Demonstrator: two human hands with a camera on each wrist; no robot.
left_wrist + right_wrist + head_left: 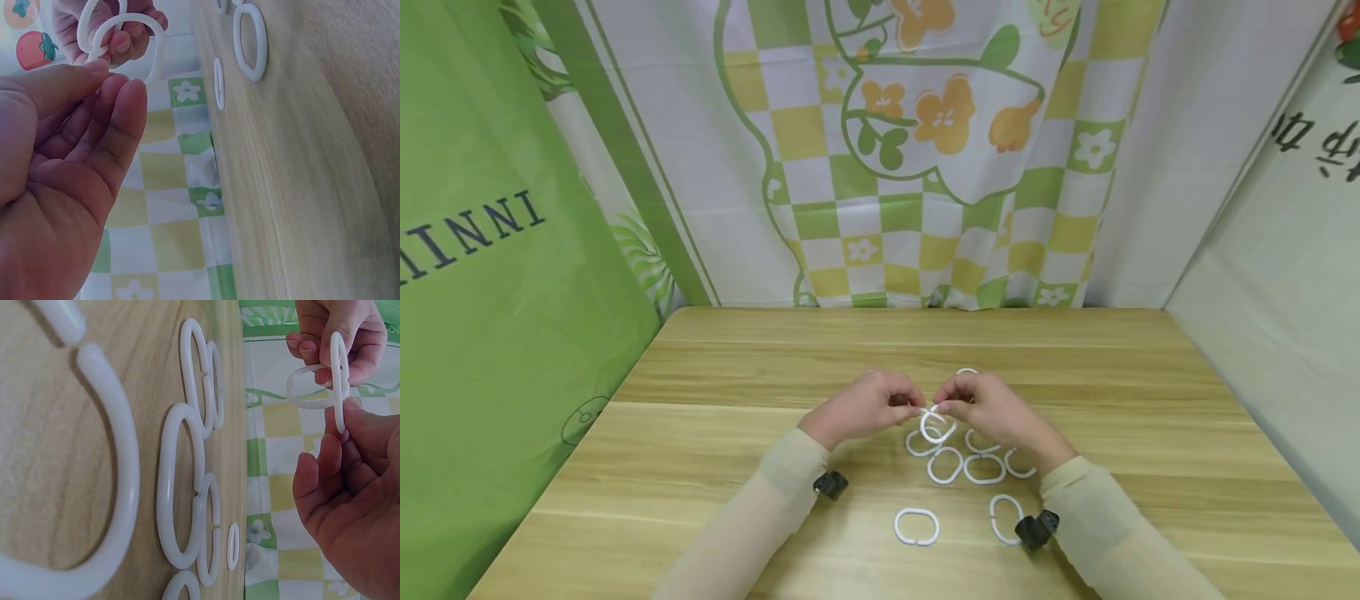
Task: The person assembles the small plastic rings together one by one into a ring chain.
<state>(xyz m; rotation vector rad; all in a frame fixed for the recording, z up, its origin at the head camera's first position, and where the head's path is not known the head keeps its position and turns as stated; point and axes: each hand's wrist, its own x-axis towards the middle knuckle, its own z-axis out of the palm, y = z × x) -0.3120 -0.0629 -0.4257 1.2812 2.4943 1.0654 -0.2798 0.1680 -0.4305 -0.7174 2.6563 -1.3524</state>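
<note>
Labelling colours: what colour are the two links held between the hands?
Both links are plain white; the right wrist view shows them best.

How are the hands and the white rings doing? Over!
Left hand, right hand: pinching two white rings, overlapping in view. Can't tell if linked. Loose rings on table below; nothing seen blocking.

Curtain (865,192) behind bench (737,367) | left cloth (490,300) and right cloth (1285,258) flanking it | over bench: crossing rings (337,369) between left fingers (906,387) and right fingers (955,386) | on bench: ring cluster (985,482) mostly nearer the person than these; far ring (967,370) beyond right fingers | frontmost on bench: left ring (917,511) and right ring (992,510), apart, cluster behind both
</note>
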